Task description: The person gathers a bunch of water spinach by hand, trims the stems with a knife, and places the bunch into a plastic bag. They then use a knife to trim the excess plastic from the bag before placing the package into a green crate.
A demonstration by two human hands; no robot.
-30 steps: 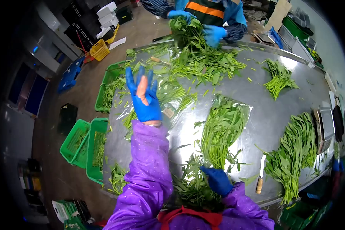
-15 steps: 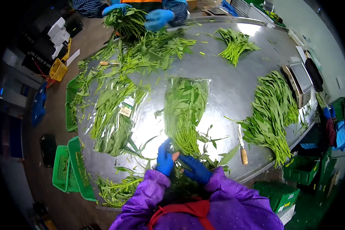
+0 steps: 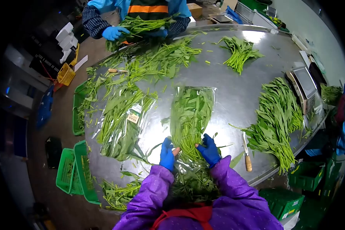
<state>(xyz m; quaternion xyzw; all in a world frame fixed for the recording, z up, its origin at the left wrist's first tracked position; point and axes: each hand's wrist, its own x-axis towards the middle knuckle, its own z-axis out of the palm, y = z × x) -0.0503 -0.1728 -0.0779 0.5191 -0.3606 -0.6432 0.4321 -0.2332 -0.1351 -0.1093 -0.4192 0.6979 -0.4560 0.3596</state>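
Note:
My left hand, in a blue glove with the thumb tip bare, is at the left edge of the lower end of a clear bag of leafy greens. Its fingers are apart. On the right edge of the same bag lies my right hand, gloved too, with fingers spread and thumb at the stems. The stems point toward me and the leaves away. Clear film and loose leaves show between my sleeves.
Bagged greens with a label lie left. A knife, a large pile of greens and a scale are right. Across the metal table, a co-worker holds a bunch. Green crates stand beside it.
My right hand has moved right and up from below the bag to its right edge, its fingers now spread. The co-worker's bunch now lies sideways in their hands. The view has shifted slightly.

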